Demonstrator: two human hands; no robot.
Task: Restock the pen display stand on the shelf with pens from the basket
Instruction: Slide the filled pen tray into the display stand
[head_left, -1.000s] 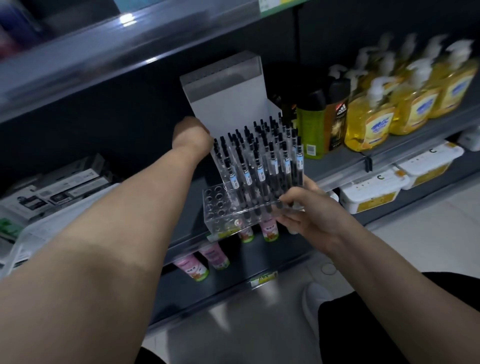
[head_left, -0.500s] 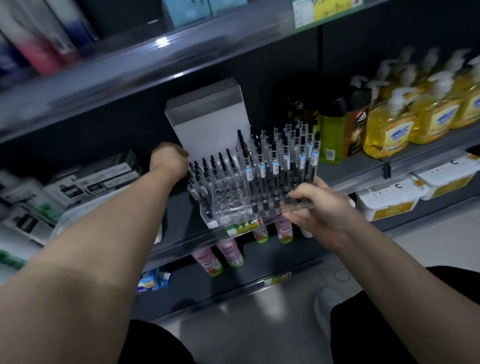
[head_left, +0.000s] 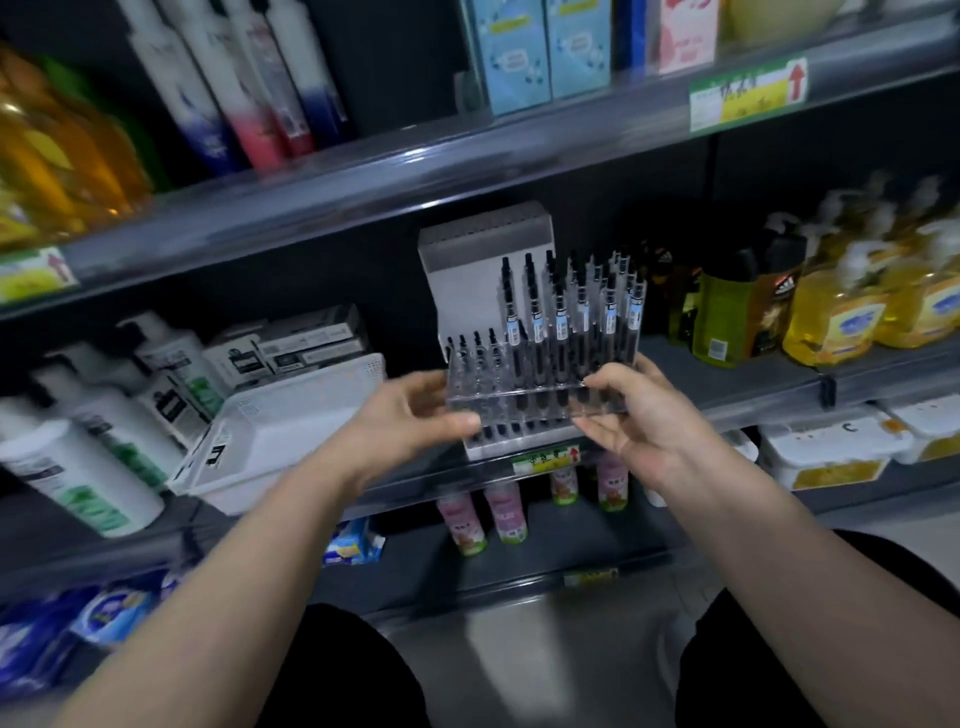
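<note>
Pen display stand (head_left: 524, 397), likely stiff, slick, top-heavy: your left grip (head_left: 413, 421) and right grip (head_left: 641, 423) clasp its base ends.

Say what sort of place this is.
Most likely a retail shop aisle: tiered shelves with price tags on their edges, rows of yellow soap bottles, and a pen display stand holding labelled pens.

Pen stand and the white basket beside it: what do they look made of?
The pen stand looks like clear, glossy hard plastic, likely acrylic: the pens show through its tiers. The basket looks like white matte plastic; small perforated patches mark its wall.
</note>
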